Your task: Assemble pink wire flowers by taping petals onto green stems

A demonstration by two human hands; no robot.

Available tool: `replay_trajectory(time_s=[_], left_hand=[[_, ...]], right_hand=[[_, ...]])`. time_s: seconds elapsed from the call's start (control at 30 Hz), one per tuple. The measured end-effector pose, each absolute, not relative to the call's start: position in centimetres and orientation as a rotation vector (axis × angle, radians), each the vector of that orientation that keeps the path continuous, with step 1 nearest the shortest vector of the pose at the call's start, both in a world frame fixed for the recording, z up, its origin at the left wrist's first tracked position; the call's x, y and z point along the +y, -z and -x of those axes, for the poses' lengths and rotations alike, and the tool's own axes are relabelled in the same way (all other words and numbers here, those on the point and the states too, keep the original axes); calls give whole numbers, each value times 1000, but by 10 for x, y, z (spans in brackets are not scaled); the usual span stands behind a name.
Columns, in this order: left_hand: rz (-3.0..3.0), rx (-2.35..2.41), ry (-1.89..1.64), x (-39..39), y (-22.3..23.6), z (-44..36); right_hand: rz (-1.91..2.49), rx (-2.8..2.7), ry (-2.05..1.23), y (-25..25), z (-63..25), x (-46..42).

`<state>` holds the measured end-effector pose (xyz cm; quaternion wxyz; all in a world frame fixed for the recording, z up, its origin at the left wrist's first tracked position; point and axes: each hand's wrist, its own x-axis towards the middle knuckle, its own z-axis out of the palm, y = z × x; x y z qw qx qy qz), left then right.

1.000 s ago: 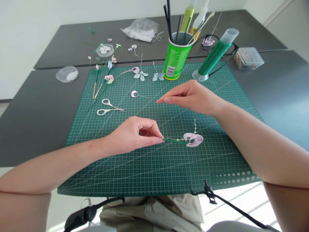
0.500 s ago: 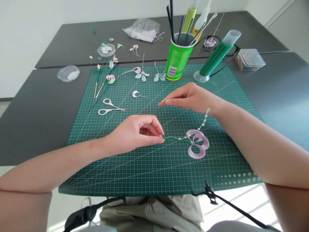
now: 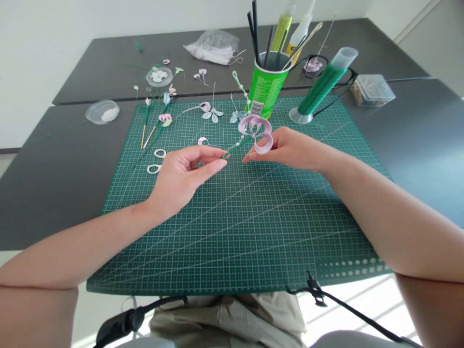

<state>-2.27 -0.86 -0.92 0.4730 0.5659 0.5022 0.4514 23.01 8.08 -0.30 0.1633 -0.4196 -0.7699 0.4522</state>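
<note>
My left hand (image 3: 183, 174) pinches the green stem of a handmade lilac flower (image 3: 267, 143) between thumb and fingertips. The flower has looped petals and is tilted up to the right, over the mat. A beaded sprig (image 3: 248, 102) with a pale green tip rises beside its petals. Just behind and right of the bloom is my right hand (image 3: 290, 151), its thumb and fingers pressed together low over the mat. Anything in that pinch is too thin or hidden to see. A loose lilac petal (image 3: 202, 140) lies beyond my left fingers. White-handled scissors (image 3: 154, 168) are partly covered by my left hand.
A green can (image 3: 266, 89) of sticks and tools stands at the mat's back edge, near a tube of green material (image 3: 321, 89) and a clear box (image 3: 373, 90). Blue leaf sprigs (image 3: 212, 115), small flowers on sticks (image 3: 165, 118) and shallow dishes (image 3: 103, 112) lie farther back.
My left hand has moved away from me and slightly left, lifting the flower from the near mat and turning it upward. My right hand has barely moved.
</note>
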Motion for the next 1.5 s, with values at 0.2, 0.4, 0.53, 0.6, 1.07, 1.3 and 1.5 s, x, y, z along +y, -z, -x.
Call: replay_trajectory(time_s=[0.2, 0.4, 0.53, 0.6, 1.07, 1.3, 1.5], left_hand=[[-1152, 1231, -1018, -5, 11, 22], [-1045, 1184, -952, -4, 9, 22], [-1009, 1152, -946, -3, 10, 22], [-992, 1137, -952, -4, 10, 22], [-922, 1088, -967, 0, 15, 20], [-979, 1147, -959, 3, 16, 18], [-1166, 1207, -673, 7, 17, 20]], right_hand=[[1248, -2219, -1290, -1, -229, 78], [1394, -1692, -1256, 10, -225, 82], [1285, -1627, -925, 10, -219, 76], [1127, -1626, -1132, 8, -214, 66], [1148, -1927, -1416, 7, -192, 21], [960, -2182, -1033, 5, -199, 17], [721, -2042, -994, -14, -205, 10]])
